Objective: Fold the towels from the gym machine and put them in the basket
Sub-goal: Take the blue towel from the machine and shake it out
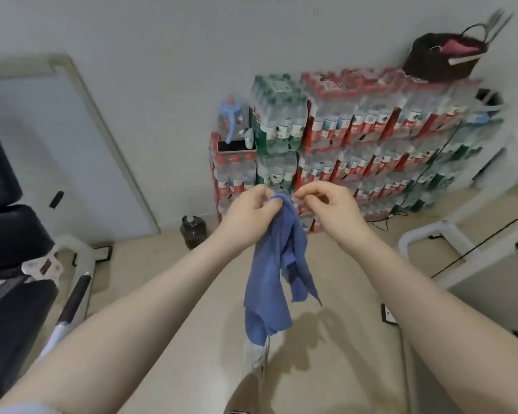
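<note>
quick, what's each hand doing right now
Left hand: grips the top of the hanging blue cloth towel.
Right hand: fingers curled beside the towel, holding nothing visible.

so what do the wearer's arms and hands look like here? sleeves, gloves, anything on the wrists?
Both arms are bare from wrist to the bottom of the picture; no long sleeves. The left hand and right hand wear no gloves, and no rings, watch or bands show. A pale blue-grey edge at the bottom left corner by the left arm may be a short sleeve, too blurred to tell.
</note>
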The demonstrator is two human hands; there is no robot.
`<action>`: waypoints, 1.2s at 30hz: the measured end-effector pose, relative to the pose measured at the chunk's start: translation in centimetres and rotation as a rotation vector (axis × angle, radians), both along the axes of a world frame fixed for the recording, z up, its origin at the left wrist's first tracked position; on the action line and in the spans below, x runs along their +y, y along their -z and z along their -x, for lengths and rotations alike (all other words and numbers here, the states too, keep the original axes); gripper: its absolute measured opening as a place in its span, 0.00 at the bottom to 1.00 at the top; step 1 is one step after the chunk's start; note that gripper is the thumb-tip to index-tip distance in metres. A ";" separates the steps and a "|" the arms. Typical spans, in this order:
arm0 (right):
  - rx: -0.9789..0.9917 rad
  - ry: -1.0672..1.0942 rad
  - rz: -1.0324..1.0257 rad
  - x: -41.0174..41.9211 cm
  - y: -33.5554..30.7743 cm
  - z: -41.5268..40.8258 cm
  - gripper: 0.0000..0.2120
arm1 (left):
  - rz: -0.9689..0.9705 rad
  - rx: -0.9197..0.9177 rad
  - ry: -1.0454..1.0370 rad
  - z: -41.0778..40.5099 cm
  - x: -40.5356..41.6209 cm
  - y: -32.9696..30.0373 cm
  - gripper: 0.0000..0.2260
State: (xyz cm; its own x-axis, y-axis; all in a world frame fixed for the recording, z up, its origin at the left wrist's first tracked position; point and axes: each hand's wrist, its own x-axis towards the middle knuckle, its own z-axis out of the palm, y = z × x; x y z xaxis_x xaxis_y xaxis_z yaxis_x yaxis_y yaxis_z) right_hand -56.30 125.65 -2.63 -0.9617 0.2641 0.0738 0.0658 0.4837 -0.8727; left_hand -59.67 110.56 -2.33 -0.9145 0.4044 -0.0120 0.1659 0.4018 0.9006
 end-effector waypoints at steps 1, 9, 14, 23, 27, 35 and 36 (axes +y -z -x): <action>-0.016 -0.045 0.035 0.9 -0.3 1.1 0.12 | -0.018 -0.006 -0.006 1.7 1.1 -0.2 0.09; -0.056 -0.121 0.112 6.5 -3.6 12.4 0.12 | -0.252 -0.081 0.282 15.6 7.6 -4.9 0.09; 0.009 -0.066 0.151 10.6 -4.1 17.9 0.04 | -0.326 -0.253 0.387 22.4 10.9 -4.6 0.08; 0.088 0.061 0.170 20.3 -1.6 26.5 0.11 | 0.191 -0.224 0.534 32.6 19.2 -2.2 0.13; 0.112 0.195 0.219 27.9 -0.7 31.5 0.10 | 0.310 0.007 0.350 38.0 25.2 -1.1 0.10; -0.322 -0.014 -0.361 42.7 1.3 42.4 0.11 | -0.054 -0.241 0.007 47.5 35.5 0.4 0.09; -0.375 -0.058 -0.321 43.8 1.7 43.7 0.12 | -0.109 -0.266 -0.059 48.4 36.3 0.8 0.09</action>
State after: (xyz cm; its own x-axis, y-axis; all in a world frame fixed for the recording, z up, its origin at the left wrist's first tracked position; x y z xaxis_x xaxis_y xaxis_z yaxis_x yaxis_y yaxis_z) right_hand -100.04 169.44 -4.35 -0.9500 0.2300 -0.2114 0.3119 0.7363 -0.6006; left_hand -108.11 146.86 -3.12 -0.9070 0.3627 -0.2139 -0.1027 0.3020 0.9477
